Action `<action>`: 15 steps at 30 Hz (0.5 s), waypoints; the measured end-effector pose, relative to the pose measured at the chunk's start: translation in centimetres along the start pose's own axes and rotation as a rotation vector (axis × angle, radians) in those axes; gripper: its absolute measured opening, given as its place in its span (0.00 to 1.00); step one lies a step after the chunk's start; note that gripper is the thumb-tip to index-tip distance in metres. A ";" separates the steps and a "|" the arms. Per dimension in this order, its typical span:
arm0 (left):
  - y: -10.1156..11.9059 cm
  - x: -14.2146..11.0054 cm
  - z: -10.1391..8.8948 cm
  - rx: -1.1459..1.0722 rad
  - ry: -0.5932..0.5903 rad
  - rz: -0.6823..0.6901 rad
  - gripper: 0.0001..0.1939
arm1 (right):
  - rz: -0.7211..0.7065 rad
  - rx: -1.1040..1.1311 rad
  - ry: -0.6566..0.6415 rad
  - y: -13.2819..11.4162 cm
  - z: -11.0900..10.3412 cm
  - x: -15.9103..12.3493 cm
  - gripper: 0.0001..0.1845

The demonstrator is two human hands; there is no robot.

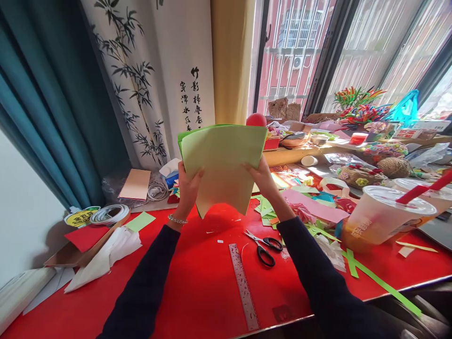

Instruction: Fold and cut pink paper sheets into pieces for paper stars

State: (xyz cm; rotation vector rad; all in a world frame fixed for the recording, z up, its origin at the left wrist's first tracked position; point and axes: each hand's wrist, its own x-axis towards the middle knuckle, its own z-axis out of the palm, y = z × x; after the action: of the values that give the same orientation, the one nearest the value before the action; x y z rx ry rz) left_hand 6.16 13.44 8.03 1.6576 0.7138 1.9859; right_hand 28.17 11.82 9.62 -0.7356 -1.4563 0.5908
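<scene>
Several light green sheets of paper are held up above the red table, roughly upright and facing me. My left hand grips their left edge, thumb on the near face. On the right edge, my right hand pinches the sheets the same way. The fingers behind the paper are hidden. Below on the table lie black-handled scissors, their blades slightly apart. A clear patterned ruler rests beside them, pointing toward the table's front edge.
Green paper scraps and a pink sheet litter the right side, near a lidded drink cup with a red straw. At left stands a cardboard tray with a red card. A twine ball sits at the back right.
</scene>
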 end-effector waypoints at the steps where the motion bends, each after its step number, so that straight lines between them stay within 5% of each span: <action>1: -0.1 -0.1 -0.1 -0.008 0.007 -0.003 0.27 | 0.013 0.023 -0.031 -0.2 -0.3 -0.1 0.30; 7: -2.5 -1.5 -1.1 -0.012 0.015 -0.093 0.21 | 0.186 0.133 -0.247 0.8 -2.1 -0.4 0.25; 15: -3.3 -2.7 -1.5 0.018 0.026 -0.125 0.17 | 0.315 0.122 -0.302 1.1 -2.6 -0.6 0.20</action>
State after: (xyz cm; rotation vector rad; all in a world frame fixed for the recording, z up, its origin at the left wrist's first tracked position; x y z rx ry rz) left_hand 5.16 14.10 3.70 1.5604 0.8263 1.9213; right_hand 30.82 11.93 8.46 -0.8109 -1.5737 1.0609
